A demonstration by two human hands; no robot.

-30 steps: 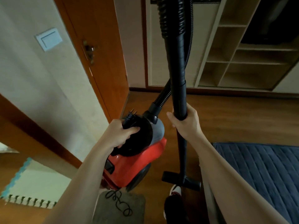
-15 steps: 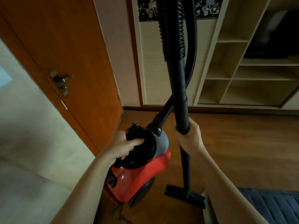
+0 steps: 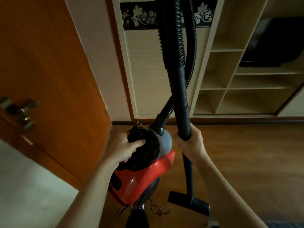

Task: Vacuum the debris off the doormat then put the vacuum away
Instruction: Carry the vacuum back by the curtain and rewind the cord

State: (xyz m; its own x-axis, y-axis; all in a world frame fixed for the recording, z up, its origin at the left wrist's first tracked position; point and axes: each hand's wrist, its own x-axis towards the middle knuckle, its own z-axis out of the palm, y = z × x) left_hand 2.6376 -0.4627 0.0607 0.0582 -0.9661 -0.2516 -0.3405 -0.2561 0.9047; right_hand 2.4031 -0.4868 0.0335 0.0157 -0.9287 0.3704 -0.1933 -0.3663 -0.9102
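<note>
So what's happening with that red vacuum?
A person holds the red vacuum with both hands. The left hand grips its black top, and the right hand grips the black tube. The nozzle is low near the wooden floor, and some cord dangles underneath. An orange door and open shelves are close by.

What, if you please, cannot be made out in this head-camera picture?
All in the head view:
Hose: its upper loop is cut off by the top edge.
Door handle: motion-blurred.
Dark object in the shelving: too dim to identify.
Left hand: fingertips hidden behind the vacuum.
Right hand: fingers hidden behind the wand.
</note>
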